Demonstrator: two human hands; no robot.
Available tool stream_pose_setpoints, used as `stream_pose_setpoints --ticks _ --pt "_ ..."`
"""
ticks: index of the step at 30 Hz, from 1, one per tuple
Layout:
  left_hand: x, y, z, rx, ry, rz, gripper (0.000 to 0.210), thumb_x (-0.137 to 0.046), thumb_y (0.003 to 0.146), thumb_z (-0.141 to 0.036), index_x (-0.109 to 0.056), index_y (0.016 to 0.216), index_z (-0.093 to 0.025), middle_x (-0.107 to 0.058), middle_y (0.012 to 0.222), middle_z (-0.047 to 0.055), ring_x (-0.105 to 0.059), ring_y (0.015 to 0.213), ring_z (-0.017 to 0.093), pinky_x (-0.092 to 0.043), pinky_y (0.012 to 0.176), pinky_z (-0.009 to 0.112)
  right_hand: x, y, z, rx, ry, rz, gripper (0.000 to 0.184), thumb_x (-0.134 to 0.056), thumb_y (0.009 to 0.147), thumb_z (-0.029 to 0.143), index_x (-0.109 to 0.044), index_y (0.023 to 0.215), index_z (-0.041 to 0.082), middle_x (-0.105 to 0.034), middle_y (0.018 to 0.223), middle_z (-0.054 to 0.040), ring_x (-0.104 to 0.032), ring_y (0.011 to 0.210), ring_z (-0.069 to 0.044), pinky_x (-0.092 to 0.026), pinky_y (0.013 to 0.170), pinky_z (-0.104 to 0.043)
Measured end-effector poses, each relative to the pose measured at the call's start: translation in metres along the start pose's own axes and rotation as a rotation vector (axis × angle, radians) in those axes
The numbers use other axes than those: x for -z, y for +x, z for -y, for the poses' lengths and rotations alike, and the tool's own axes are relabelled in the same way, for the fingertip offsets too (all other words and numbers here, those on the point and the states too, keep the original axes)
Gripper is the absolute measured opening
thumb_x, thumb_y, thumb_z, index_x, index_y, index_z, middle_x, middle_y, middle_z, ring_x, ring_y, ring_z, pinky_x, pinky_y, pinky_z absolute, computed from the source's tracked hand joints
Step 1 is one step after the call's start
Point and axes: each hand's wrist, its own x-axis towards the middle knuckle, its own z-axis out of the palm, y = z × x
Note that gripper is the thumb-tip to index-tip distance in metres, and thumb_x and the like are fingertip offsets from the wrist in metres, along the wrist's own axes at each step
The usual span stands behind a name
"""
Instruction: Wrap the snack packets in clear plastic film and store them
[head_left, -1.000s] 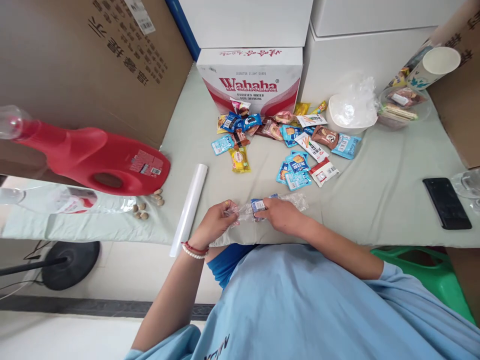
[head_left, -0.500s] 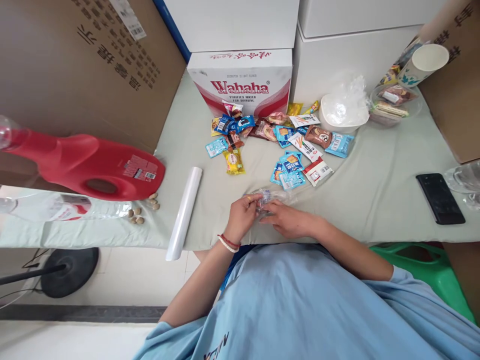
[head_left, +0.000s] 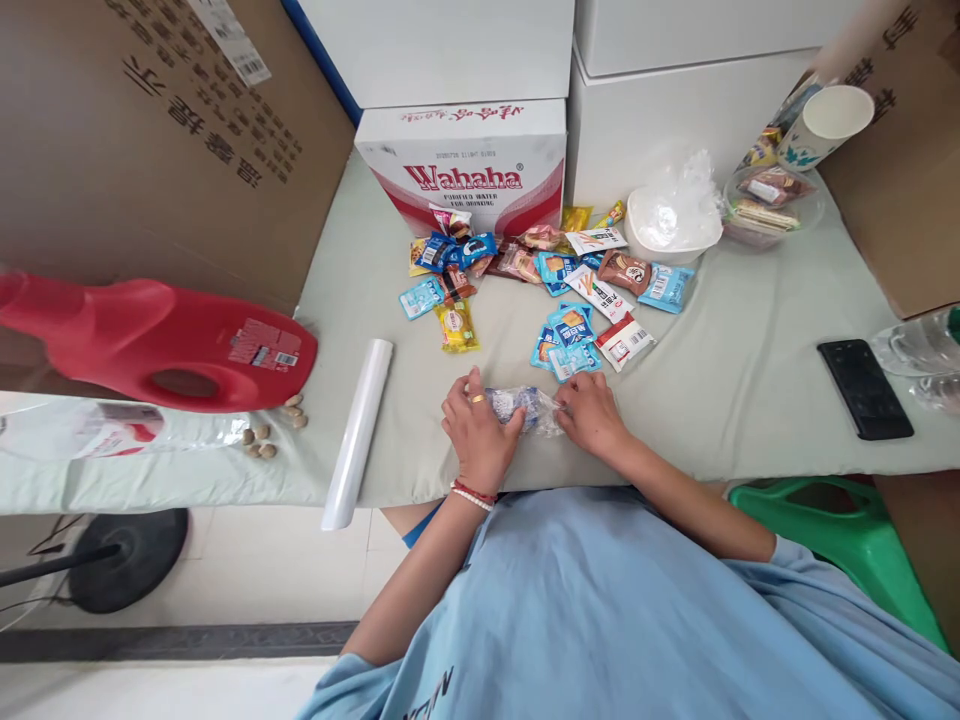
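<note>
Close to the middle of the near edge of the desk (head_left: 720, 410), a blue packet in clear film (head_left: 511, 402) is kept flat on the cloth (head_left: 427, 465), between the two hands. Its right end is pinched by the right hand (head_left: 592, 412), seemingly so that the loose film is controlled there. The left end is straddled by the spread fingers and thumb of the left hand (head_left: 481, 425), probably as a steadying stop; whether it is gripped cannot be told.

To the left, a pale roll (head_left: 358, 430) is laid aslant across the near edge, its near end overhanging, perhaps so that it can be picked up easily. Toward the right edge, a phone (head_left: 865, 388) is set well apart, presumably out of the way.

Farther in, snack packets (head_left: 574, 325) are spread loosely, likely so that each can be seen and reached. Behind them, a white bowl (head_left: 636, 238) is placed with a crumpled bag (head_left: 684, 195) inside. Along the far edge, a water carton (head_left: 465, 165) is stood as a backstop, it seems.
</note>
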Motion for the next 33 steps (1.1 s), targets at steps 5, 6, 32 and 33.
stream_pose_setpoints --ticks 5,6,32,33 --pt "0.0 0.006 0.005 0.104 -0.003 0.304 0.054 -0.07 0.088 -0.058 -0.063 0.118 -0.015 -0.066 0.112 0.018 -0.064 0.11 0.038 -0.052 0.09 0.049 0.001 0.001 0.018 0.023 0.248 0.057 0.018 -0.057 0.099 0.025 -0.066 0.113 0.018 -0.069 0.105 -0.0085 -0.062 0.091 -0.021 -0.044 0.081 -0.03" --pt "0.0 0.005 0.003 0.077 -0.002 0.306 0.047 -0.068 0.09 -0.056 -0.063 0.114 -0.016 -0.066 0.107 0.016 -0.065 0.105 0.037 -0.052 0.088 0.048 0.001 0.002 0.022 0.038 0.31 0.075 0.017 -0.056 0.099 0.024 -0.066 0.111 0.018 -0.07 0.096 -0.0056 -0.062 0.085 -0.02 -0.044 0.078 -0.029" --pt "-0.003 -0.036 0.071 -0.191 -0.299 0.094 0.034 -0.053 0.097 -0.043 -0.061 0.123 -0.022 -0.068 0.116 0.012 -0.073 0.091 0.027 -0.061 0.08 0.045 0.015 -0.019 -0.042 -0.098 0.771 -0.157 0.035 -0.066 0.094 0.051 -0.074 0.11 0.02 -0.072 0.097 -0.003 -0.066 0.089 -0.019 -0.053 0.085 -0.03" --pt "-0.003 -0.036 0.083 -0.117 -0.234 0.091 0.036 -0.053 0.096 -0.046 -0.062 0.12 -0.022 -0.068 0.112 0.012 -0.073 0.091 0.029 -0.061 0.079 0.046 0.022 -0.021 -0.054 -0.137 0.783 -0.188 0.036 -0.066 0.094 0.053 -0.072 0.108 0.02 -0.072 0.092 -0.0019 -0.065 0.085 -0.018 -0.053 0.083 -0.03"
